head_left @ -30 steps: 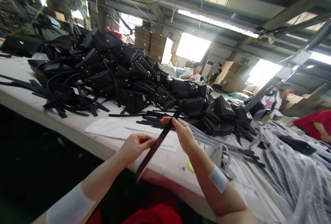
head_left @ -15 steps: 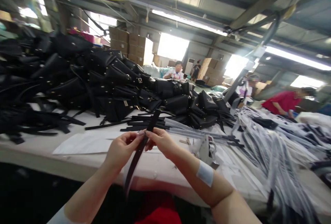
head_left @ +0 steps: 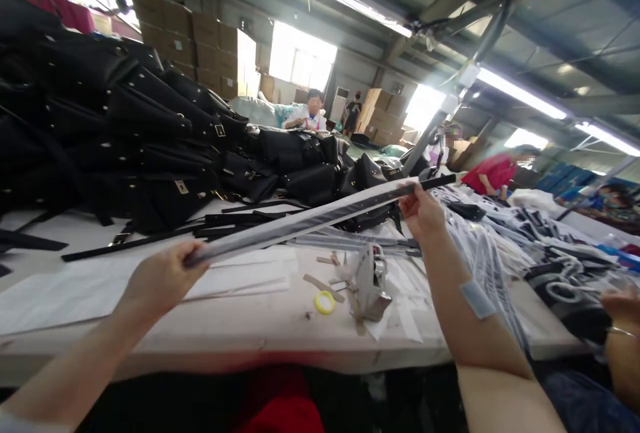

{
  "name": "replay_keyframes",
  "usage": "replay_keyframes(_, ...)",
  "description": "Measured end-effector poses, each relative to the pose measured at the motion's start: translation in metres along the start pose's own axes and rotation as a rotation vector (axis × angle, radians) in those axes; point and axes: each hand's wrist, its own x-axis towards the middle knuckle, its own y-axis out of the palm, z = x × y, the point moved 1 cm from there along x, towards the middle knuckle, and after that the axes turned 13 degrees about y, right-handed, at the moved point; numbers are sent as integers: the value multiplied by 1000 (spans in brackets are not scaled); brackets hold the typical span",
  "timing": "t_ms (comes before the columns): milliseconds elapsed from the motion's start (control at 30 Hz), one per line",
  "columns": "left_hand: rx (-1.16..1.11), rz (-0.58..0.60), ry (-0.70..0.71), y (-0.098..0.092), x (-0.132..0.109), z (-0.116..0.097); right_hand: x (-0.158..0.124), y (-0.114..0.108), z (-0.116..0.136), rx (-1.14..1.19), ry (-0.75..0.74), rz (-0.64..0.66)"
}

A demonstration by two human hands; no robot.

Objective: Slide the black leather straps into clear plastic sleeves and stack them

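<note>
Stretched between my two hands is a long black strap (head_left: 320,215) with pale translucent wrapping along it. My left hand (head_left: 163,279) is closed on its near left end. Higher up and to the right, my right hand (head_left: 424,211) pinches the strap close to its other end, and a bare black tip sticks out beyond the fingers. Below the strap, a metal tape dispenser (head_left: 371,283) stands on the table, with a yellow ring (head_left: 325,302) beside it. Several black straps (head_left: 240,223) lie on the table behind the held one.
A big heap of black bags (head_left: 150,119) fills the back left of the table (head_left: 225,326). White sheets (head_left: 260,273) lie at the left. Wrapped straps (head_left: 480,266) pile up on the right. A co-worker's hand (head_left: 623,306) shows at the right edge; other people sit farther back.
My hands have moved apart, the right one up and right, the left one left, drawing the strap out between them. Pale wrapping now shows along it. The view has turned right.
</note>
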Motion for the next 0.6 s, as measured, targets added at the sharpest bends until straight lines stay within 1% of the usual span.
replay_keyframes(33, 107, -4, 52, -4, 23, -11, 12, -14, -3, -39, 15, -93)
replay_keyframes(67, 175, -14, 137, -6, 45, -23, 22, -28, -7, -79, 31, -192)
replay_keyframes(100, 221, -4, 258, -5, 64, -36, 30, -41, -10, -114, 47, -284)
replay_keyframes(133, 238, -19, 274, 0, 80, -46, 36, -54, -14, -143, 62, -364)
replay_keyframes(167, 245, 8, 310, 7, 90, -54, 40, -66, -17, -163, 77, -433)
replay_keyframes(200, 248, 50, 331, 18, 94, -58, 41, -79, -20, -176, 87, -488)
replay_keyframes(233, 243, 98, 353, 30, 93, -59, 40, -92, -23, -187, 95, -537)
replay_keyframes(267, 235, 161, 379, 44, 87, -57, 37, -105, -28, -199, 91, -596)
replay_keyframes(333, 218, 299, 409, 74, 63, -47, 24, -127, -41, -215, 69, -690)
replay_keyframes(367, 209, 364, 412, 89, 47, -41, 15, -135, -51, -222, 58, -708)
replay_keyframes(400, 201, 416, 406, 103, 32, -35, 3, -140, -62, -234, 48, -693)
replay_keyframes(433, 192, 450, 398, 115, 19, -30, -9, -141, -76, -253, 45, -645)
replay_keyframes(467, 182, 466, 390, 127, 7, -26, -24, -140, -90, -279, 47, -571)
replay_keyframes(533, 154, 465, 380, 144, -7, -23, -53, -128, -119, -339, 78, -395)
replay_keyframes(600, 113, 451, 376, 156, -12, -24, -79, -112, -142, -389, 124, -286)
